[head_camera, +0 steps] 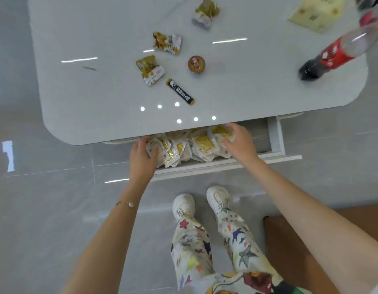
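White-and-yellow packets (184, 148), crinkled glossy film, flat and roughly rectangular, heaped in an open drawer (272, 134) at centre frame, just under the near edge of the table top (99, 92)

- Drawer long axis runs left to right, rising slightly toward the right. Heap follows that line and fills the left and middle; right end shows bare grey lining
- Packets lie at mixed angles, overlapping. One yellow-faced packet near the middle has its long axis running roughly from top to bottom of the frame, tilted a little
- Left hand (142, 154) at the left end of the heap: fingers and thumb curled round several packets, gripping them
- Right hand (240, 141) at the right end of the heap: fingers bent over the top, thumb in from the near side, a yellow-faced packet pinched between
- Table top overhangs the back of the drawer and hides the far part of the heap; the hands reach in under that lip

Around:
- Table top white, smooth, highly reflective, rounded corners
- Loose packets (148, 68) of the same sort scattered upper centre, some torn or crumpled
- Black stick sachet (180, 92), long axis running from upper left to lower right
- Round brown piece (196, 64) just right of the loose packets
- Cola bottle (332, 54) upper right, red label, blurred, slanting toward the upper right corner
- Grey tiled floor (46, 209); white shoes (183, 205) below the drawer; bracelet (130, 204) on the left wrist
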Demonstrator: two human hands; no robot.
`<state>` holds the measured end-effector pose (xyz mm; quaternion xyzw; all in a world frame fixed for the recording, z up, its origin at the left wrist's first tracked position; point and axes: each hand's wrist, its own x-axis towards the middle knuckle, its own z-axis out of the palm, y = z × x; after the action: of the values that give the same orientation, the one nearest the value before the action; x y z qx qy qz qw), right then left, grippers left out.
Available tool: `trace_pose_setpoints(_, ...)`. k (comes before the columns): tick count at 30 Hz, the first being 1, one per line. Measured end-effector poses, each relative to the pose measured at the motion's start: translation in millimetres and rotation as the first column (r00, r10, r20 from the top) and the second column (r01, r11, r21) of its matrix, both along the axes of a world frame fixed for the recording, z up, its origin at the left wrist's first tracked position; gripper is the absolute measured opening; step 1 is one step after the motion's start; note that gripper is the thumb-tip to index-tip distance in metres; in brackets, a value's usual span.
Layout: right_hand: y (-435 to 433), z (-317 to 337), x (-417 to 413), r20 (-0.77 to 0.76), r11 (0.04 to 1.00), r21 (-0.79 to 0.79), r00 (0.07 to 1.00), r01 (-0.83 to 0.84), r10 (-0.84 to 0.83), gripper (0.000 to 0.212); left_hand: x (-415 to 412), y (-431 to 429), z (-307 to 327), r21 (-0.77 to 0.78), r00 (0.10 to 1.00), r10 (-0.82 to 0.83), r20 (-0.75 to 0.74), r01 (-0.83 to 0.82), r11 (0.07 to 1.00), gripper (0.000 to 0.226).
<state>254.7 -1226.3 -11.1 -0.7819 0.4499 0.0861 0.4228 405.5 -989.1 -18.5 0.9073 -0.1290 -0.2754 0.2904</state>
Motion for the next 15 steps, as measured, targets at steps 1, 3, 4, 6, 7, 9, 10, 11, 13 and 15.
trace_pose_setpoints(1,-3.0,31.0,2.2,0.001,1.0,0.008,1.0,-0.029,0.029,0.045,1.0,-1.7,31.4,-0.007,0.995,-0.055,0.078,0.056,0.998,0.036)
trace_pose_setpoints(3,-7.0,89.9,6.9,0.0,0.996,0.037,0.996,-0.085,0.085,0.048,3.5,-3.5,88.5,0.04,0.965,-0.159,0.207,0.154,0.987,0.039)
trace_pose_setpoints(4,-7.8,117.7,9.2,0.004,0.992,0.031,0.992,-0.123,0.123,0.049,4.1,-4.3,116.2,0.069,0.951,-0.194,0.24,0.182,0.981,0.042)
trace_pose_setpoints(6,-6.3,170.4,12.1,0.007,0.971,-0.058,0.972,-0.234,0.235,0.053,2.0,-3.0,168.7,0.115,0.933,-0.23,0.275,0.206,0.972,0.048)
trace_pose_setpoints(7,-5.0,194.8,13.9,0.004,0.947,-0.128,0.955,-0.294,0.297,0.054,-0.2,-1.8,192.3,0.135,0.928,-0.238,0.287,0.207,0.969,0.052)
trace_pose_setpoints(9,0.4,237.8,16.6,-0.024,0.885,-0.249,0.916,-0.394,0.401,0.058,-6.1,0.8,236.1,0.186,0.916,-0.253,0.312,0.202,0.961,0.061)
trace_pose_setpoints(10,4.0,256.1,18.0,-0.039,0.854,-0.289,0.896,-0.433,0.442,0.06,-9.7,3.0,255.1,0.212,0.912,-0.257,0.318,0.196,0.957,0.065)
trace_pose_setpoints(11,9.1,272.4,19.9,-0.05,0.823,-0.324,0.878,-0.466,0.477,0.062,-13.0,5.9,272.6,0.234,0.911,-0.253,0.324,0.182,0.955,0.067)
trace_pose_setpoints(13,22.9,300.6,25.7,-0.072,0.755,-0.379,0.83,-0.535,0.553,0.065,-20.6,16.8,301.5,0.25,0.911,-0.225,0.345,0.142,0.958,0.064)
trace_pose_setpoints(15,39.1,323.9,34.2,-0.082,0.678,-0.434,0.775,-0.594,0.626,0.069,-27.8,32.7,324.9,0.243,0.919,-0.155,0.363,0.067,0.968,0.064)
